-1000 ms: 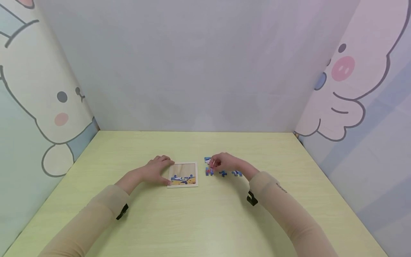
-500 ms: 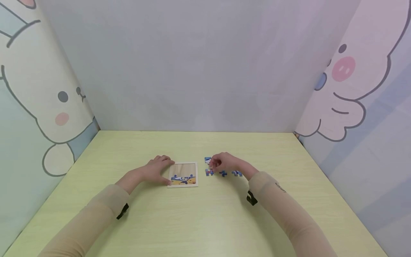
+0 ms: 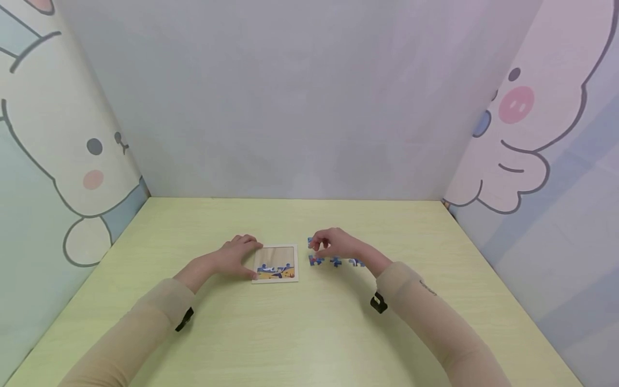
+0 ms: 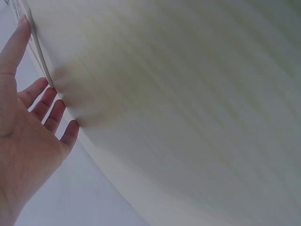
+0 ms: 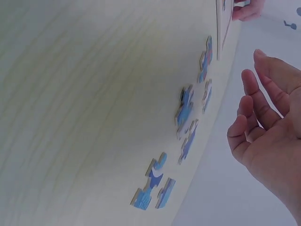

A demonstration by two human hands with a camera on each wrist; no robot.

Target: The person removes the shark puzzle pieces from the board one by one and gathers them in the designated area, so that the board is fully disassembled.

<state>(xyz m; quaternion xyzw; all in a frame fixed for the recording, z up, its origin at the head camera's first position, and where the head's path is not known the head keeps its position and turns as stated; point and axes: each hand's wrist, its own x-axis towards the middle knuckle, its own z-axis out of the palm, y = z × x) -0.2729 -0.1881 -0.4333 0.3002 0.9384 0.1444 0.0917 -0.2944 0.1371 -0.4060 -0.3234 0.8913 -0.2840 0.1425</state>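
Both your left hand (image 3: 234,257) and your right hand (image 3: 338,244) are released, gripping nothing, with relaxed fingers. Your left hand touches the left side of the tray (image 3: 275,254), thumb at its near corner and fingertips at its far one. Your right hand hovers to the right of the tray, its fingers lightly bent, above the loose pieces (image 5: 184,113) and apart from them. Several of these lie on the counter (image 3: 300,333), right of the tray. Inside the tray, fitted pieces (image 3: 275,273) fill the near part; bare wood shows in the far part. Nearer you than the tray are your beige sleeves (image 3: 140,317), with black clips (image 3: 184,319) at the cuffs. Beyond the tray stands a pale wall (image 3: 300,97); cartoon animals (image 3: 532,150) decorate the panels to its left and right.
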